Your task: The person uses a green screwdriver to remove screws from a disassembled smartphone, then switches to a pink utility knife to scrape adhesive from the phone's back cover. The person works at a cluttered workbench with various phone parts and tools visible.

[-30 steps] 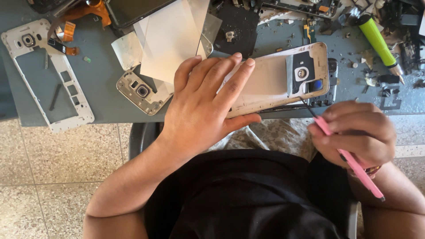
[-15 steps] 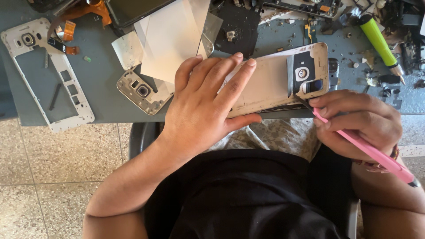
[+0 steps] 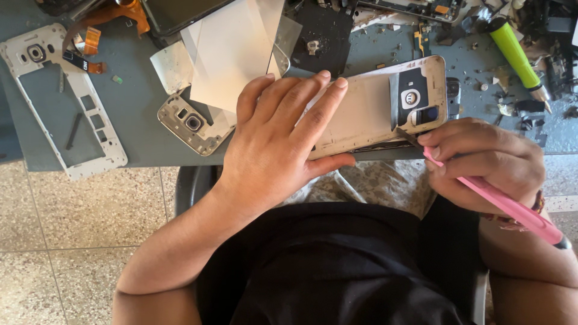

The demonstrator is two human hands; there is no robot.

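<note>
Prying the phone at the table's edge

My left hand (image 3: 277, 144) lay flat, pinning the phone (image 3: 373, 108); my right hand (image 3: 481, 159) gripped the pink tool (image 3: 500, 201), whose tip could have slipped and gouged it.

left hand (image 3: 280, 144) flat, right hand (image 3: 481, 162) curled

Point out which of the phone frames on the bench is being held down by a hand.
The gold phone frame at the bench edge, pinned flat under the left hand. The white frame and silver frame lie untouched.
</note>
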